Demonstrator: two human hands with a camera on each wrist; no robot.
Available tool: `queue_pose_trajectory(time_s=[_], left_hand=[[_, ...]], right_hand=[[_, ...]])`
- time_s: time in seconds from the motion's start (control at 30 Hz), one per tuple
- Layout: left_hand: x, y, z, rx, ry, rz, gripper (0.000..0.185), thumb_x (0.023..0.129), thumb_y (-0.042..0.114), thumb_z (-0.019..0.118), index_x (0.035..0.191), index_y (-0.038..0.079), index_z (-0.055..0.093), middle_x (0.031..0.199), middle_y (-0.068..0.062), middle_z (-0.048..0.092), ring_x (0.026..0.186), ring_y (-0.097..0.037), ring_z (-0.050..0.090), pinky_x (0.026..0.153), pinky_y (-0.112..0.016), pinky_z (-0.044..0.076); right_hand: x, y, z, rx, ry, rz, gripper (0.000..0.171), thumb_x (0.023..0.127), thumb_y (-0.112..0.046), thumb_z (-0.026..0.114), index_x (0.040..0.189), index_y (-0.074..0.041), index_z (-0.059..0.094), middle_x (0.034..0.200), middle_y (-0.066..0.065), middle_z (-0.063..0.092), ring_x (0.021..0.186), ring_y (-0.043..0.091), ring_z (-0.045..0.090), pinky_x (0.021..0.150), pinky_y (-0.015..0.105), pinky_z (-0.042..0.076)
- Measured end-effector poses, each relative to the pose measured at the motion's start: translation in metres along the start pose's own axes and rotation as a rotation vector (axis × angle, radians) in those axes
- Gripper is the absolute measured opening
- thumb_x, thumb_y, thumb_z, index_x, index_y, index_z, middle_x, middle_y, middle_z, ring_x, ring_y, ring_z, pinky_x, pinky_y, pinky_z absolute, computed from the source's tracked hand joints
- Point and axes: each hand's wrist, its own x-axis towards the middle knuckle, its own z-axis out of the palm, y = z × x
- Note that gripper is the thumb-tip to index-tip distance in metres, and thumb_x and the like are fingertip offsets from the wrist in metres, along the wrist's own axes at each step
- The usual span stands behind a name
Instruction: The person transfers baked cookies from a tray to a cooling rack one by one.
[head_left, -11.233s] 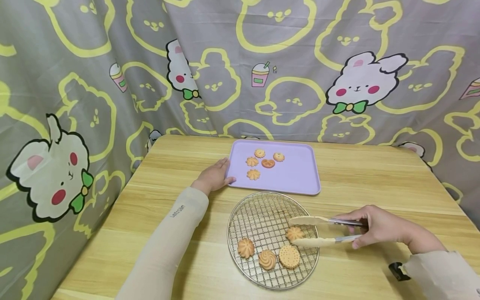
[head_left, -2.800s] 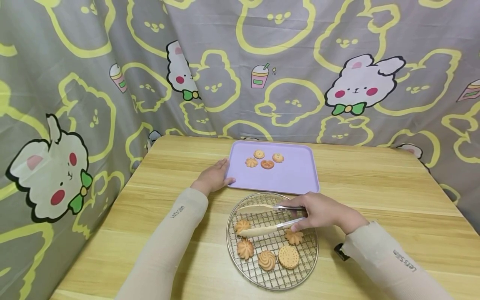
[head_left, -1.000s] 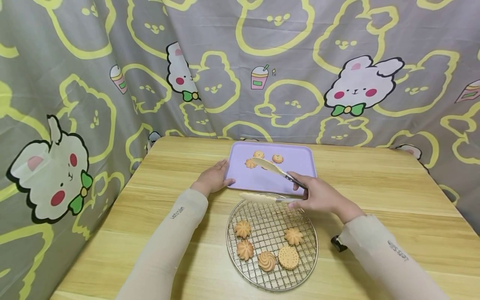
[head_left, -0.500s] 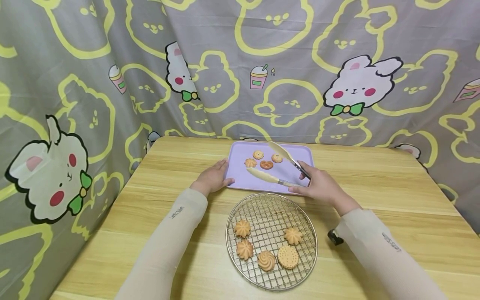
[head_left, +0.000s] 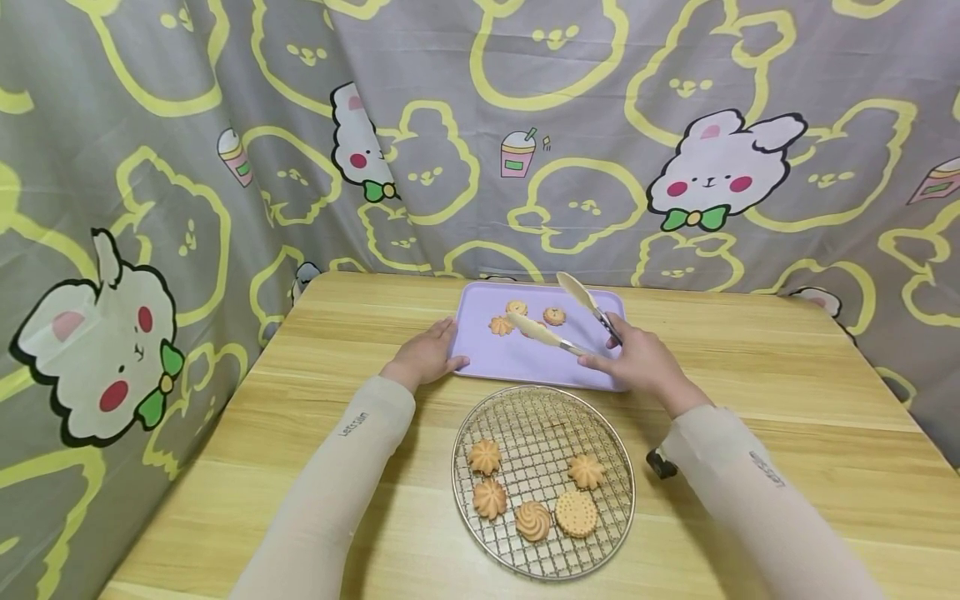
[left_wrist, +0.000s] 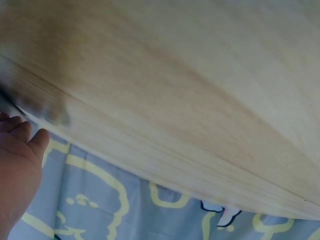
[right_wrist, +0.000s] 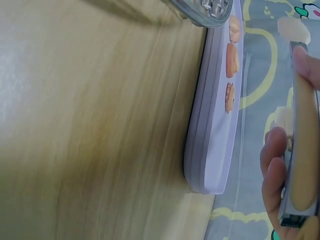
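Observation:
My right hand (head_left: 626,357) grips beige-tipped metal tongs (head_left: 558,321) over the purple tray (head_left: 592,367). The tong arms are spread apart and hold nothing. The lower tip lies across the small cookies (head_left: 516,307) at the tray's far left; the upper tip hangs above the tray's far rim. My left hand (head_left: 431,352) rests on the tray's left edge with its fingers laid along the rim. In the right wrist view the tongs (right_wrist: 301,150) sit in my fingers (right_wrist: 274,165) beside the tray (right_wrist: 215,125). The left hand (left_wrist: 17,165) lies by the table edge.
A round wire rack (head_left: 600,433) with several cookies (head_left: 533,521) sits on the wooden table (head_left: 750,358) just in front of the tray. A printed curtain (head_left: 225,167) closes off the back and left sides. The table's right half is bare wood.
My right hand has carried the spread, empty tongs from the rack's far edge out over the tray. Before that, one cookie went from the tray to the rack. The left hand stayed put.

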Motion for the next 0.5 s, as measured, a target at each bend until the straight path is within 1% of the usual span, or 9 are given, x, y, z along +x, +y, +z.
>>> queue_pose_trajectory(time_s=[0.1,0.23,0.3,0.4,0.5], left_hand=[[0.0000,0.0002,-0.0001,0.001,-0.001,-0.001,0.083,0.097,0.054,0.043,0.151,-0.001,0.012,0.157,-0.014,0.011,0.143,-0.027,0.012,0.116,-0.037,0.014],[0.0000,0.0008,-0.0004,0.002,-0.003,-0.004,0.083,0.097,0.054,0.043,0.151,-0.001,0.012,0.157,-0.014,0.012,0.143,-0.027,0.012,0.116,-0.036,0.014],[-0.0001,0.0009,-0.0005,0.001,-0.004,-0.005,0.083,0.097,0.054,0.042,0.151,-0.001,0.012,0.157,-0.014,0.012,0.143,-0.027,0.012,0.116,-0.037,0.015],[-0.0004,0.0009,-0.0008,0.000,-0.005,-0.008,0.083,0.097,0.054,0.042,0.151,0.000,0.012,0.157,-0.014,0.012,0.143,-0.027,0.012,0.116,-0.037,0.015],[-0.0001,0.0008,-0.0006,0.000,-0.004,-0.009,0.083,0.097,0.054,0.042,0.151,0.000,0.012,0.157,-0.015,0.012,0.143,-0.027,0.012,0.116,-0.037,0.015]], right_hand=[[0.0017,-0.0002,0.0001,-0.001,0.003,0.040,0.113,0.074,-0.071,0.063,0.150,0.001,0.020,0.109,0.018,0.062,0.085,0.031,0.057,0.074,0.045,0.048],[0.0043,0.0004,0.0010,-0.004,0.003,0.090,0.117,0.072,-0.075,0.061,0.150,0.001,0.019,0.114,0.020,0.061,0.096,0.037,0.058,0.081,0.052,0.047],[0.0060,0.0012,0.0018,-0.011,0.002,0.109,0.118,0.072,-0.077,0.059,0.150,0.001,0.018,0.115,0.020,0.061,0.099,0.039,0.057,0.083,0.053,0.046],[0.0081,0.0019,0.0028,-0.020,0.004,0.136,0.119,0.071,-0.080,0.056,0.150,0.001,0.018,0.110,0.018,0.061,0.094,0.036,0.058,0.078,0.049,0.047],[0.0100,0.0017,0.0035,-0.023,0.010,0.162,0.119,0.072,-0.080,0.055,0.150,0.001,0.018,0.102,0.014,0.061,0.085,0.032,0.056,0.070,0.042,0.046]])
